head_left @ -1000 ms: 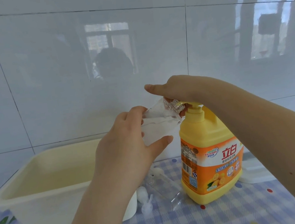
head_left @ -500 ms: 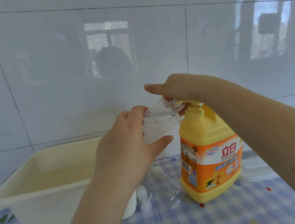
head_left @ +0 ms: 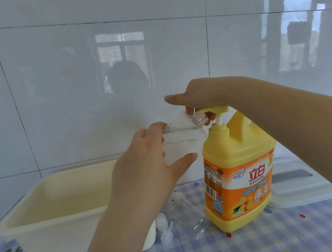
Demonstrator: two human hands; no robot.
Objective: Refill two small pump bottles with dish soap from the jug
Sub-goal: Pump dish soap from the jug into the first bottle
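A yellow dish soap jug with an orange label stands on the checked cloth. My right hand lies on top of its pump head, fingers stretched out flat. The pump stands raised, its white stem showing. My left hand grips a small clear bottle, tilted with its threaded neck right at the pump spout. A second clear bottle lies on its side on the cloth, left of the jug. A white pump top lies beside it.
A cream plastic tub stands at the left on the blue checked tablecloth. A flat white lid or tray lies behind my right forearm. A glossy white tiled wall closes off the back.
The jug's pump head has risen, showing its white stem, and my right hand has come up with it. My left hand keeps the small bottle at the spout.
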